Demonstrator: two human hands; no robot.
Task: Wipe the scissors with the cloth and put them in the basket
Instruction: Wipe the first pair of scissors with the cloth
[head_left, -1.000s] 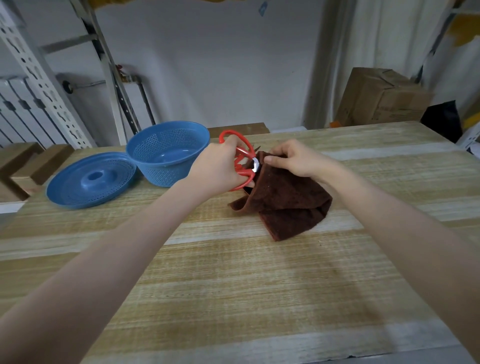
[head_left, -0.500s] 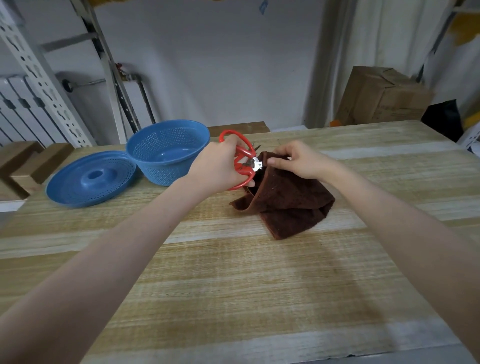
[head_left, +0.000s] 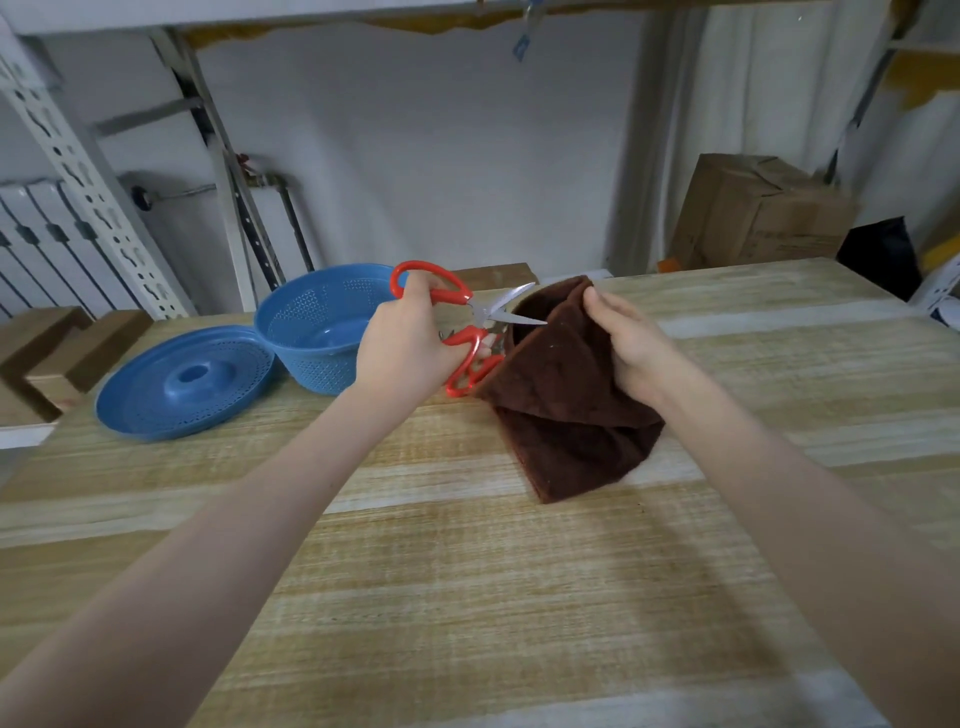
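A pale striped wooden bench (head_left: 467, 597) stands before a grey wall (head_left: 441, 156); perforated metal shelving (head_left: 78, 182) left, cardboard box (head_left: 763, 213) right.

The basket (head_left: 311, 371) is set far left on the table (head_left: 467, 571), the lid (head_left: 182, 384) just left of it. The scissors (head_left: 480, 312) are held right of the basket, the cloth (head_left: 561, 410) just right of them. A cardboard box (head_left: 758, 213) is placed behind the table.

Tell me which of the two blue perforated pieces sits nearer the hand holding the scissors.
The deep bowl-shaped basket, right beside the left hand; the shallow blue lid with the central hump lies farther left.
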